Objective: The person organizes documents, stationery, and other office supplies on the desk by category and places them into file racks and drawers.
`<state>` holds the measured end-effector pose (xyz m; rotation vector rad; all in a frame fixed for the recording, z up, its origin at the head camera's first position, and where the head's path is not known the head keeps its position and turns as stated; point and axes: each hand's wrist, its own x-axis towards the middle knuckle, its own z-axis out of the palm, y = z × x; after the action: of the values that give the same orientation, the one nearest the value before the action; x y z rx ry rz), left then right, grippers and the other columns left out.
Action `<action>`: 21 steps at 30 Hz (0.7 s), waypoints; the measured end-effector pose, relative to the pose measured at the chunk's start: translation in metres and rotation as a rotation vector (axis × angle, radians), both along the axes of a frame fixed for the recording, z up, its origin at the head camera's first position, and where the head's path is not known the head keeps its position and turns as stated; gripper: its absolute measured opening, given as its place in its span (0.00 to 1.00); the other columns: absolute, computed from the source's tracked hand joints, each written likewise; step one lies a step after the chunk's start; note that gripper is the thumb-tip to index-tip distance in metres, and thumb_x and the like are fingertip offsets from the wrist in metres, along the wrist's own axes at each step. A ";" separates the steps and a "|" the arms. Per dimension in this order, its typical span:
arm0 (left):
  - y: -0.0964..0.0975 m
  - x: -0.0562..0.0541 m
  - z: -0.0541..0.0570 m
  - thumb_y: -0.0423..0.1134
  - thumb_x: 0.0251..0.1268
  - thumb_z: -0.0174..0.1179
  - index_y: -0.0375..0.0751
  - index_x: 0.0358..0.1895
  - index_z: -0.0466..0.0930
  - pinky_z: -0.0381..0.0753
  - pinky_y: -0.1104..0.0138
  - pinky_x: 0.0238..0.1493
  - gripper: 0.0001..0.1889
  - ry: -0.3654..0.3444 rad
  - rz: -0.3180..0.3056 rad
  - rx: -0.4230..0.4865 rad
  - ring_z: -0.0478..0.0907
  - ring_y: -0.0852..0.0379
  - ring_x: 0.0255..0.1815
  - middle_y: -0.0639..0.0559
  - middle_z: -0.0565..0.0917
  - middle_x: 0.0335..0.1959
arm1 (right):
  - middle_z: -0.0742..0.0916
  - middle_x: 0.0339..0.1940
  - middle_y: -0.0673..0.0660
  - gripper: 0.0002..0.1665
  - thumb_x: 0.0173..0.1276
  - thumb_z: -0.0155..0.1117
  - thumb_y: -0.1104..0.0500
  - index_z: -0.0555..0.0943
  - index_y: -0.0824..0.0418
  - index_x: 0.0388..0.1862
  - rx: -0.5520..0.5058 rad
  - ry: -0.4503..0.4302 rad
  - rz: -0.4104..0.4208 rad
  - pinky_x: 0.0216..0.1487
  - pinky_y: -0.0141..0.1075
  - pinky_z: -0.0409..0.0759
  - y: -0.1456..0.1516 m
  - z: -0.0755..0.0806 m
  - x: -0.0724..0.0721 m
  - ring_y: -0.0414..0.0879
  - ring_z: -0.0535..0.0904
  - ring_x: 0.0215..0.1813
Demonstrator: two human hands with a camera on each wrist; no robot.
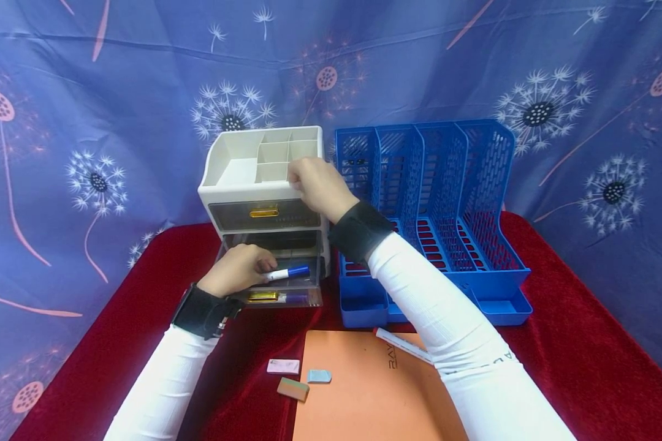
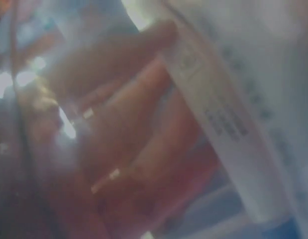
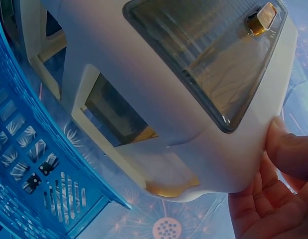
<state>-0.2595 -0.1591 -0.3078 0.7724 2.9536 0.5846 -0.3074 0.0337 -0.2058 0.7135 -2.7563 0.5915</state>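
A white desktop organizer point(image 1: 243, 193) with a compartmented top stands on the table. Its lower clear drawer point(image 1: 313, 299) is pulled out, while the smoky upper drawer point(image 1: 234, 214) is closed. My left hand point(image 1: 236, 269) holds a white marker with a blue cap point(image 1: 298, 271) over the pulled-out drawer. Through a hazy left wrist view, fingers lie along the printed marker barrel point(image 2: 218, 119). At the organizer's front right top edge, my right hand point(image 1: 321, 187) grips the rim; thumb and fingers pinch that white edge in the right wrist view.
A blue file rack point(image 1: 433, 282) stands right of the organizer. In front, an orange board point(image 1: 358, 392) bears a red-capped marker point(image 1: 403, 346) and a light blue eraser point(image 1: 319, 376). A pinkish eraser point(image 1: 283, 366) and a brown-green eraser point(image 1: 293, 389) lie at its left.
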 end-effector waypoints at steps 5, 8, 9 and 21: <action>-0.002 0.000 -0.001 0.25 0.45 0.68 0.37 0.37 0.85 0.82 0.58 0.39 0.13 0.002 0.004 0.002 0.84 0.54 0.34 0.47 0.86 0.32 | 0.84 0.40 0.54 0.05 0.67 0.58 0.65 0.81 0.59 0.37 0.005 0.006 -0.002 0.49 0.39 0.76 -0.001 -0.001 -0.001 0.47 0.77 0.41; -0.003 0.000 -0.001 0.25 0.45 0.68 0.37 0.38 0.85 0.82 0.57 0.40 0.13 -0.005 0.006 0.006 0.84 0.53 0.34 0.46 0.86 0.33 | 0.84 0.40 0.54 0.05 0.66 0.58 0.65 0.81 0.59 0.37 0.003 0.007 -0.001 0.49 0.38 0.76 -0.001 -0.001 0.000 0.47 0.77 0.41; -0.004 0.001 -0.001 0.25 0.45 0.68 0.37 0.38 0.85 0.82 0.57 0.40 0.13 -0.007 0.007 0.009 0.84 0.53 0.34 0.46 0.86 0.33 | 0.84 0.40 0.54 0.05 0.66 0.58 0.65 0.81 0.59 0.37 0.002 0.007 -0.001 0.49 0.39 0.76 -0.001 -0.001 0.000 0.47 0.77 0.41; -0.005 0.005 0.005 0.27 0.49 0.68 0.37 0.40 0.84 0.81 0.54 0.42 0.12 -0.016 0.009 -0.009 0.83 0.51 0.36 0.45 0.86 0.34 | 0.84 0.41 0.54 0.04 0.66 0.59 0.65 0.80 0.58 0.37 0.013 0.014 -0.009 0.50 0.39 0.76 -0.002 -0.002 -0.001 0.47 0.78 0.42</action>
<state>-0.2542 -0.1641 -0.3031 0.7507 2.9442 0.5747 -0.3080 0.0314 -0.2075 0.7048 -2.7515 0.5656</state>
